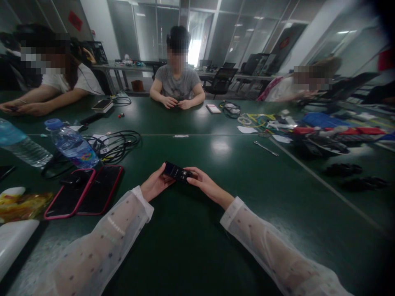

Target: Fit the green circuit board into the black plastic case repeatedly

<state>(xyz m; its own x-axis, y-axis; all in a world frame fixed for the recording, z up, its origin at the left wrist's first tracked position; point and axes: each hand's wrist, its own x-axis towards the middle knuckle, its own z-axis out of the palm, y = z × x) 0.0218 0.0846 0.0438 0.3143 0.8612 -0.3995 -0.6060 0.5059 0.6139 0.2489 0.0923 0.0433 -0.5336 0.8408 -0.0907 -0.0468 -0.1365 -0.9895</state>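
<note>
A small black handheld device with a lit screen (pixel 177 171) is held sideways between my two hands, above the green table (pixel 185 242). My left hand (pixel 157 183) grips its left end, thumb along the upper edge and fingers underneath. At the other end, my right hand (pixel 205 183) is closed on it, with the thumb on its front by some small light markings. What the markings say is too small to read. Sheer white dotted sleeves cover both my forearms.
Left of my arm lie two red-edged phones (pixel 100 191), a water bottle (pixel 72 144), coiled black cables (pixel 123 144) and a yellow packet (pixel 24 205). To the right are a wrench (pixel 266 148) and a cluttered pile (pixel 333 131). A person (pixel 179 82) sits opposite; others sit at both sides.
</note>
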